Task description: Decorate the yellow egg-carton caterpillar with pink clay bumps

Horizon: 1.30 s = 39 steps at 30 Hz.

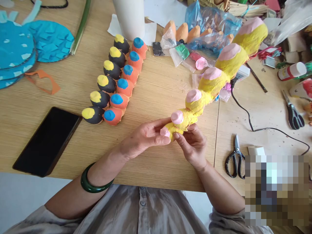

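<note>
My left hand [146, 135] and my right hand [192, 144] both grip the near end of a long, bumpy strip of yellow-painted egg carton [211, 84]. A row of cups runs away from my hands toward the far right, each topped with pink modelling clay. My left fingers lie under and around the end, beside a pink clay lump [177, 117]. My right fingers pinch it from the other side. Left of my hands lie two painted egg-carton strips, one black with yellow tips [107, 84] and one orange with blue tips [126, 81].
A black smartphone [46, 141] lies on the wooden table [156, 94] at left. Black-handled scissors [235, 159] sit at lower right, and another pair [293, 110] lies farther right. Blue cut-paper discs [48, 40] sit top left, orange carton cones [182, 32] lie beyond, and a black cable [253, 130] crosses right.
</note>
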{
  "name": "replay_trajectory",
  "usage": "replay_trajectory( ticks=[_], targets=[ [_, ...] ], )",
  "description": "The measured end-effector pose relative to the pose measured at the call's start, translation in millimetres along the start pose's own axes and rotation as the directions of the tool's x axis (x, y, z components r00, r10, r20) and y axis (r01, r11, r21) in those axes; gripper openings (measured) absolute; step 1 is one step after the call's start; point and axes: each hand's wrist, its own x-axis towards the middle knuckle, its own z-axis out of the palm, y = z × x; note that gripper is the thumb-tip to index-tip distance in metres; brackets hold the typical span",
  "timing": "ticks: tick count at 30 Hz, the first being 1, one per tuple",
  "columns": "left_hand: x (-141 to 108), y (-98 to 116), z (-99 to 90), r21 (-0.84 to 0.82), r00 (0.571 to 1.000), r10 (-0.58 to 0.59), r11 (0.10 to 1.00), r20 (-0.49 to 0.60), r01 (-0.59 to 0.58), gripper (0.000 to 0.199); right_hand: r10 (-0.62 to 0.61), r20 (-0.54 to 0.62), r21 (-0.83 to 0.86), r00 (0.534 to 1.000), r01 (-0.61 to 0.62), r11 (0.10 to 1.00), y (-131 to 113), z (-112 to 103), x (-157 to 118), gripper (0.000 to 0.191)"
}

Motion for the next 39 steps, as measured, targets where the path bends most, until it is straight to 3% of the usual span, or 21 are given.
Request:
replay_trajectory(
  ticks=[14, 19, 23, 29, 36, 39],
  targets=[
    [1.1, -2.6, -0.6, 0.021, 0.994, 0.061, 0.998, -0.089, -0.060, 0.031, -0.137, 0.057, -0.117, 0.989, 0.142, 0.983, 10.6, -5.6, -5.6, 0.012],
    [1.9, -1.5, 0.3, -0.100, 0.997, -0.002, 0.995, -0.073, -0.005, 0.029, -0.073, 0.050, -0.086, 0.996, 0.077, 0.993, 8.5, -3.3, -3.9, 0.010],
    [-0.2, -0.7, 0.1, -0.152, 0.991, -0.020, 0.988, -0.132, -0.001, 0.027, 0.011, 0.014, -0.042, 1.000, -0.010, 0.999, 3.0, -1.6, -1.3, 0.015],
    [-0.4, 0.8, 7.2, 0.105, 0.991, 0.020, 0.994, -0.132, -0.007, 0.050, -0.025, 0.036, -0.041, 0.999, 0.027, 0.999, 4.0, -2.1, -0.4, 0.013],
    [-2.6, -9.6, 4.3, 0.199, 0.979, 0.067, 0.980, -0.195, -0.027, 0.036, -0.003, 0.059, -0.074, 0.998, 0.007, 0.997, 4.4, -2.4, -2.4, 0.014],
    [-3.1, -12.7, 2.4, 0.120, 0.988, 0.037, 0.993, -0.150, -0.019, 0.038, 0.025, 0.041, -0.009, 0.999, -0.025, 1.000, 2.4, -1.1, -2.0, 0.015]
  ],
)
